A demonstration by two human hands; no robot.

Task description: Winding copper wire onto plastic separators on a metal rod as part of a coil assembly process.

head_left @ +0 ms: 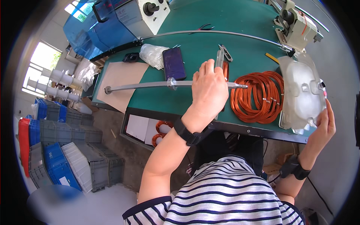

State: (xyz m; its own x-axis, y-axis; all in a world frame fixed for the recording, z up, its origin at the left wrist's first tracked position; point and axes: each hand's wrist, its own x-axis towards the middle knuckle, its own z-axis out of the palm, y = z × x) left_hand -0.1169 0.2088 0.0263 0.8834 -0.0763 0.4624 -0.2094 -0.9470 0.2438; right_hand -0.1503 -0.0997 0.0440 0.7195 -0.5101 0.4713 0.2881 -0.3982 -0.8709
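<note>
Long grey metal bar [142, 86] with a narrow stepped tip lies crosswise above the teal bench top [161, 100], its left end over a flat sheet of pale brown paper [119, 77]. Above that stretch sit a small black object [131, 57], a crumpled translucent plastic bag [152, 55] and a dark rectangular phone [174, 63]. Close below the phone, a clear collar [171, 83] encircles the bar. Further right, the left hand [210, 85] is laid over the bar, knuckles up, fingers bent and close together; whether it pinches the bar cannot be told. Beyond its fingertips lies a small silvery metal tool [226, 53]. Right of the hand, the bar's tip reaches a heaped coil of orange-brown copper wire [258, 99]. Next stands a translucent moulded plastic case [302, 88]. Rightmost, the right hand [325, 125] meets the case's lower right edge, fingers extended; its grip cannot be told.
</note>
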